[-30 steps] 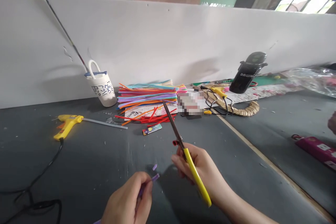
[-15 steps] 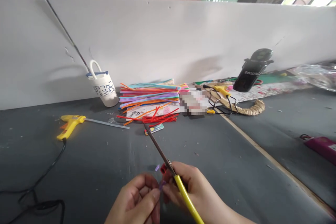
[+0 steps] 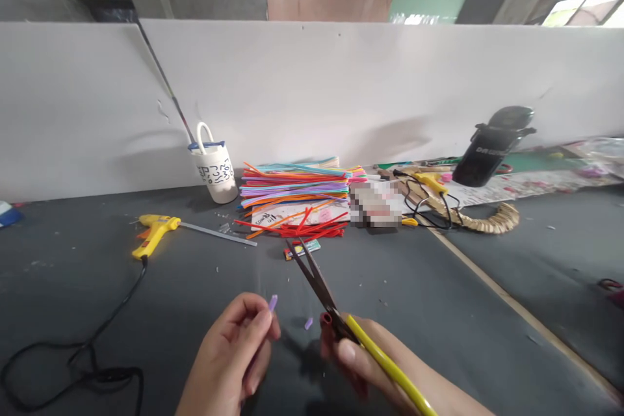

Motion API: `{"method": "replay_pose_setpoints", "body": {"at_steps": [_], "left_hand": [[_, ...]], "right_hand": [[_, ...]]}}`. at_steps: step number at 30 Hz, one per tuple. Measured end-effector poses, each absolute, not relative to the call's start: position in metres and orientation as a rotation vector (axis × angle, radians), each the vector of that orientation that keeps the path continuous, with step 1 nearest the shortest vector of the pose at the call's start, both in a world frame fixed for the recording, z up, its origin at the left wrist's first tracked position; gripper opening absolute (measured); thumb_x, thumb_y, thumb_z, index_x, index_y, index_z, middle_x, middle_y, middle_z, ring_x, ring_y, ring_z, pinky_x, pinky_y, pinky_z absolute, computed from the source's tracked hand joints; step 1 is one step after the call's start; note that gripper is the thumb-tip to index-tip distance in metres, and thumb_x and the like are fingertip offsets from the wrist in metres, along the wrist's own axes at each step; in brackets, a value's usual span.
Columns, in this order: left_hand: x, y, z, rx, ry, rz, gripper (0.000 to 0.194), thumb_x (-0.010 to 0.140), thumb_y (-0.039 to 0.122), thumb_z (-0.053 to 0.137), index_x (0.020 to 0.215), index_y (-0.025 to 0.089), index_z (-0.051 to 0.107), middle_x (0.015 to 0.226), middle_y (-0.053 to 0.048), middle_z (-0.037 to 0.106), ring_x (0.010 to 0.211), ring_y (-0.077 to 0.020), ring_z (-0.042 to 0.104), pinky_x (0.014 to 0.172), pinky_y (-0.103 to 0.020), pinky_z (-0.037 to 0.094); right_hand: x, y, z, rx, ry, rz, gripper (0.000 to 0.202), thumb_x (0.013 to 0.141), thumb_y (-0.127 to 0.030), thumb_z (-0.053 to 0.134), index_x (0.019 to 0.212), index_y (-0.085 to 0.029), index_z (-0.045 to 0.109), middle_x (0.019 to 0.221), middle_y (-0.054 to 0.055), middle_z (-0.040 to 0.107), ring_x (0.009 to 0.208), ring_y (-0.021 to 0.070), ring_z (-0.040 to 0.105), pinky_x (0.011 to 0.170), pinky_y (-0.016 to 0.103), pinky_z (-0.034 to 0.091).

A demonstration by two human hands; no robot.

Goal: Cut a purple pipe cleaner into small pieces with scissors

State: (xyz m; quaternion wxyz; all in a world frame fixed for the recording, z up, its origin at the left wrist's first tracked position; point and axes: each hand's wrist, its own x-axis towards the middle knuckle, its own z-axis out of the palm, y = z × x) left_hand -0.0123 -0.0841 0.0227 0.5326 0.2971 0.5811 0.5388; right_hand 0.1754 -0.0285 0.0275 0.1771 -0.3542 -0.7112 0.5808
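My left hand (image 3: 238,344) is closed in a pinch around a small purple piece (image 3: 273,302), whose tip sticks up past the thumb and forefinger. In my right hand (image 3: 375,351) is a pair of scissors (image 3: 322,289) with dark, slightly parted blades pointing away and a yellow handle. A dark red tube-like end (image 3: 327,318) shows at the fingers of that hand; most of it is hidden, and I cannot tell what it is. Another small purple bit (image 3: 309,324) lies on the dark table (image 3: 205,292) between the hands.
Beyond the blades lie red pipe cleaners (image 3: 316,229), a small printed packet (image 3: 302,249) and a multicoloured stack of pipe cleaners (image 3: 292,188). To the left are a yellow glue gun (image 3: 158,231) and a white cup (image 3: 217,175). A black cup (image 3: 487,149) stands right.
My hands have moved apart, the left carrying the small purple piece away from the scissors. The scissor blades have parted. The camera view has tilted up and shifted left.
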Motion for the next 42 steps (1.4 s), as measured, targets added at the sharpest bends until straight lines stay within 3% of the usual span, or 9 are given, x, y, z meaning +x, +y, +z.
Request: {"method": "replay_pose_setpoints", "body": {"at_steps": [2, 7, 10, 16, 23, 26, 29, 36, 42], "left_hand": [[-0.004, -0.085, 0.014, 0.754, 1.432, 1.240, 0.030, 0.070, 0.047, 0.061, 0.063, 0.018, 0.052, 0.044, 0.010, 0.034, 0.036, -0.0036, 0.023, 0.036, -0.016, 0.019], [0.005, -0.077, -0.005, 1.411, 1.828, 1.033, 0.009, 0.072, 0.027, 0.058, 0.077, 0.021, 0.061, 0.067, 0.001, 0.055, 0.060, -0.0148, 0.056, 0.056, -0.023, 0.042], [0.009, -0.072, -0.014, 1.862, 1.996, 0.707, 0.015, 0.077, 0.017, 0.048, 0.078, 0.022, 0.062, 0.082, -0.003, 0.060, 0.064, -0.0158, 0.061, 0.056, -0.024, 0.043], [0.023, -0.059, -0.017, 2.208, 2.119, 0.075, 0.027, 0.082, 0.008, 0.035, 0.077, 0.016, 0.061, 0.083, -0.009, 0.061, 0.060, -0.0191, 0.064, 0.049, -0.026, 0.042], [0.007, -0.032, -0.001, 1.987, 2.078, 0.509, 0.018, 0.082, 0.014, 0.038, 0.074, 0.019, 0.054, 0.079, -0.004, 0.056, 0.071, -0.0186, 0.059, 0.064, -0.028, 0.044], [-0.007, -0.036, 0.011, 1.654, 1.982, 0.692, 0.013, 0.081, 0.028, 0.047, 0.081, 0.018, 0.057, 0.070, 0.001, 0.055, 0.060, -0.0157, 0.054, 0.057, -0.026, 0.043], [-0.015, -0.051, 0.021, 1.134, 1.711, 0.981, 0.034, 0.083, 0.045, 0.043, 0.085, 0.016, 0.061, 0.065, 0.002, 0.053, 0.047, -0.0099, 0.042, 0.045, -0.021, 0.033], [-0.010, -0.076, 0.024, 0.766, 1.426, 1.140, 0.026, 0.079, 0.042, 0.052, 0.076, 0.016, 0.055, 0.046, 0.003, 0.056, 0.034, -0.0012, 0.018, 0.037, -0.017, 0.010], [-0.019, -0.079, 0.030, 0.675, 1.331, 1.178, 0.025, 0.075, 0.040, 0.058, 0.070, 0.017, 0.053, 0.048, 0.001, 0.058, 0.033, -0.0001, 0.018, 0.036, -0.018, 0.009]], "right_hand": [[0.176, -0.030, 0.020, -0.888, -1.925, 1.819, 0.053, 0.085, -0.062, 0.033, 0.085, -0.015, 0.056, 0.063, -0.001, 0.048, 0.054, 0.0107, 0.043, 0.054, 0.022, 0.036], [0.180, -0.026, 0.014, -0.802, -1.855, 1.910, 0.053, 0.087, -0.060, 0.031, 0.087, -0.014, 0.055, 0.058, -0.002, 0.043, 0.050, 0.0100, 0.043, 0.052, 0.023, 0.035], [0.184, -0.017, 0.019, -0.858, -1.789, 1.746, 0.049, 0.088, -0.058, 0.034, 0.086, -0.013, 0.055, 0.060, -0.002, 0.045, 0.052, 0.0102, 0.042, 0.054, 0.023, 0.036], [0.190, -0.008, 0.029, -0.843, -1.666, 1.747, 0.047, 0.087, -0.058, 0.034, 0.080, -0.015, 0.051, 0.057, -0.004, 0.044, 0.047, 0.0095, 0.042, 0.052, 0.023, 0.038], [0.198, -0.001, 0.035, -0.888, -1.765, 1.607, 0.048, 0.086, -0.061, 0.035, 0.078, -0.016, 0.049, 0.058, -0.004, 0.041, 0.049, 0.0100, 0.042, 0.050, 0.022, 0.036], [0.201, 0.003, 0.040, -1.009, -1.847, 1.501, 0.046, 0.086, -0.060, 0.032, 0.077, -0.018, 0.047, 0.059, -0.004, 0.040, 0.052, 0.0107, 0.042, 0.050, 0.022, 0.034], [0.200, 0.001, 0.045, -1.162, -2.043, 1.354, 0.035, 0.085, -0.052, 0.041, 0.076, -0.019, 0.047, 0.065, -0.002, 0.047, 0.057, 0.0124, 0.045, 0.053, 0.023, 0.033], [0.184, -0.018, 0.040, -1.327, -2.404, 1.227, 0.029, 0.073, -0.047, 0.061, 0.083, -0.020, 0.058, 0.077, 0.004, 0.063, 0.065, 0.0181, 0.056, 0.055, 0.023, 0.033], [0.175, -0.026, 0.044, -1.436, -2.459, 1.364, 0.023, 0.072, -0.037, 0.061, 0.086, -0.020, 0.062, 0.075, 0.004, 0.065, 0.063, 0.0178, 0.057, 0.052, 0.022, 0.034]]}}
